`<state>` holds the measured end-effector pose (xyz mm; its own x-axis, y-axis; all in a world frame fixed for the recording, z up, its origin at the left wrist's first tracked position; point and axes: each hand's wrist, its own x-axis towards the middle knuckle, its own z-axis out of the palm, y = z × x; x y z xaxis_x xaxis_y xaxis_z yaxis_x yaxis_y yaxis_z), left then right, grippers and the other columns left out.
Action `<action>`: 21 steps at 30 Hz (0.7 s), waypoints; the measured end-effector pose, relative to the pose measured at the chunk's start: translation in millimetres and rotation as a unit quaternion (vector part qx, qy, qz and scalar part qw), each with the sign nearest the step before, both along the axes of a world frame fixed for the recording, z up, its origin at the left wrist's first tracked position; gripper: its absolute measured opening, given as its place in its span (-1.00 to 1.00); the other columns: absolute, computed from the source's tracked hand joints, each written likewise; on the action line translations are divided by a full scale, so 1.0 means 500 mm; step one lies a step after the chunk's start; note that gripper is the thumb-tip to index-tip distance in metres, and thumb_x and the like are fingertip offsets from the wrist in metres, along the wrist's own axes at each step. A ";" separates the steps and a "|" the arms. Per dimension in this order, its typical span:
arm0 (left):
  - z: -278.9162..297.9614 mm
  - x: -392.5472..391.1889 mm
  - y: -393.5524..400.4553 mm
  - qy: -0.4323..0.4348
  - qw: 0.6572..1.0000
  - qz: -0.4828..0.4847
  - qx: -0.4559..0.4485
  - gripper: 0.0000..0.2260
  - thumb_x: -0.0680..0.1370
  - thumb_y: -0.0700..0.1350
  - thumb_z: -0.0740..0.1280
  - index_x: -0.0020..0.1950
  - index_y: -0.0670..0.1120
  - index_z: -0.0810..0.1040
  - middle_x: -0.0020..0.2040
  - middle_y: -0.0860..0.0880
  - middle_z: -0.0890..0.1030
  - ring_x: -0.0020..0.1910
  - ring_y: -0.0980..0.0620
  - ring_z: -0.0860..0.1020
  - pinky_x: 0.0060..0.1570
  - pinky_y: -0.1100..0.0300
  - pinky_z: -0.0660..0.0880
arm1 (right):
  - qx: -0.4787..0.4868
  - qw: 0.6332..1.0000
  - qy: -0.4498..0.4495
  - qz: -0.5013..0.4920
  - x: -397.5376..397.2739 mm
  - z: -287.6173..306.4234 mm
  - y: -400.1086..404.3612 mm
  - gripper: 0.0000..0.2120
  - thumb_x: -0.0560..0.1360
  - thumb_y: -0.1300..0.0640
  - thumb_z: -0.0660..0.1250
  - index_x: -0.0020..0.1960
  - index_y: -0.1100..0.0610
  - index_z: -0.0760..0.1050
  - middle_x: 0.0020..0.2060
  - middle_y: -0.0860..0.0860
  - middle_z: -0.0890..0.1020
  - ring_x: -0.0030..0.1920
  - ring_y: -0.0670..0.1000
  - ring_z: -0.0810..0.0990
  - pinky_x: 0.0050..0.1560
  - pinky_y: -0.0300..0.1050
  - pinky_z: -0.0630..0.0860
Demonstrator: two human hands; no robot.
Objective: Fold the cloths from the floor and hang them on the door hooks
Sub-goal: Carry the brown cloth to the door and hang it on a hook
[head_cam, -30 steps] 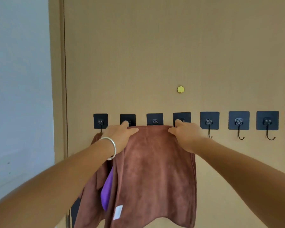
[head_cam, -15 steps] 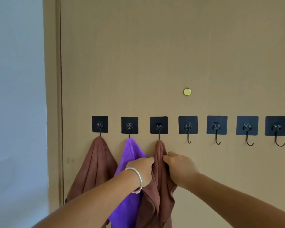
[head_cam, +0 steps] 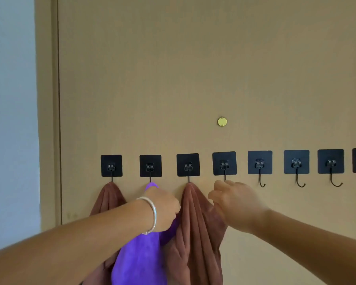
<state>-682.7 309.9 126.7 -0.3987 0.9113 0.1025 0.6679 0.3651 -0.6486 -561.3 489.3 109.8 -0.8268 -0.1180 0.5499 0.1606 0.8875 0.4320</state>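
Observation:
Three cloths hang in a row on the tan door [head_cam: 173, 79]. A brown cloth [head_cam: 109, 198] is on the first black hook, a purple cloth [head_cam: 138, 260] on the second, and another brown cloth [head_cam: 195, 233] on the third hook [head_cam: 188, 165]. My left hand [head_cam: 162, 208], with a silver bangle on the wrist, lies over the purple cloth, and its curled fingers hold the left edge of the third cloth. My right hand [head_cam: 234, 202] is blurred. It hovers just right of that cloth, under the fourth hook [head_cam: 224, 163], with loose fingers holding nothing.
Several bare black adhesive hooks [head_cam: 260, 167] continue to the right along the door. A small brass disc [head_cam: 222, 121] sits above them. The door frame [head_cam: 47, 120] and a pale wall [head_cam: 10, 120] are at the left.
The brown cloth went from spread between both hands to hanging bunched on the third hook. My right hand has let go and risen toward the fourth hook. My left hand has moved up slightly.

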 end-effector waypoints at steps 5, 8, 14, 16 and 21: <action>0.131 0.035 0.066 0.008 0.941 -0.132 0.312 -0.77 0.59 -0.05 0.11 0.20 0.06 0.46 0.06 0.04 0.52 -0.03 -0.05 0.55 -0.23 0.11 0.32 | -0.009 0.992 0.115 -0.052 0.075 0.074 0.072 -0.77 0.55 0.11 0.14 0.03 0.03 0.58 -0.09 -0.04 0.55 -0.13 0.02 0.50 -0.15 -0.06 0.45; 0.145 0.075 0.143 -0.009 0.919 -0.201 0.338 -0.64 0.59 0.05 0.13 0.39 0.06 0.34 0.20 0.05 0.47 0.09 -0.02 0.49 -0.11 0.11 0.36 | -0.021 0.973 0.171 -0.155 0.132 0.092 0.130 -0.76 0.54 0.05 0.16 0.14 -0.01 0.52 0.01 -0.04 0.53 -0.01 0.04 0.48 -0.04 -0.06 0.40; 0.105 0.166 0.310 -0.008 0.902 -0.282 0.327 -0.46 0.62 0.12 0.10 0.55 -0.01 0.06 0.52 -0.03 0.16 0.50 -0.02 0.10 0.39 0.06 0.11 | -0.054 0.929 0.174 -0.321 0.304 0.067 0.225 -0.52 0.52 -0.09 0.18 0.41 -0.03 0.28 0.32 -0.02 0.41 0.32 0.06 0.34 0.33 -0.01 0.26; 0.086 0.191 0.358 -0.016 0.899 -0.307 0.312 -0.45 0.62 0.11 0.09 0.56 -0.01 0.04 0.55 -0.04 0.12 0.53 -0.03 0.04 0.43 0.04 0.05 | -0.062 0.915 0.162 -0.365 0.361 0.057 0.235 -0.47 0.53 -0.12 0.17 0.46 -0.03 0.21 0.39 -0.01 0.35 0.40 0.06 0.28 0.39 0.01 0.20; 0.061 0.248 0.451 -0.051 0.877 -0.380 0.291 -0.43 0.61 0.13 0.08 0.57 -0.01 0.01 0.56 -0.04 0.10 0.54 -0.02 0.00 0.47 0.01 -0.03 | -0.082 0.874 0.160 -0.452 0.487 0.033 0.215 -0.42 0.55 -0.17 0.15 0.50 -0.05 0.09 0.46 0.00 0.25 0.47 0.06 0.17 0.49 0.08 0.04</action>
